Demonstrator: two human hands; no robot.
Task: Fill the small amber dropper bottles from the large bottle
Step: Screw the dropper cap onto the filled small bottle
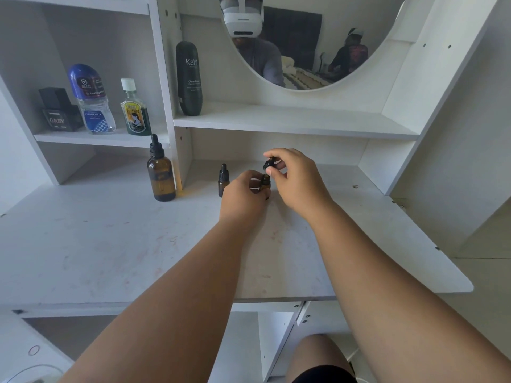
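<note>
A large amber dropper bottle [161,178] with a black cap stands on the white desk [110,239] at the left, by the shelf divider. A small amber dropper bottle [223,179], capped, stands just left of my hands. My left hand [243,197] grips a second small amber bottle [265,181], whose neck shows open. Just above it my right hand [297,181] pinches that bottle's black dropper cap [269,163]. Most of the held bottle is hidden by my left fingers.
On the left shelf stand a black box [59,111], a blue-capped roll-on [92,100] and a green bottle with a white cap [134,109]. A tall dark bottle [189,78] stands on the middle shelf under a round mirror [304,51]. The shelf overhangs the desk's back.
</note>
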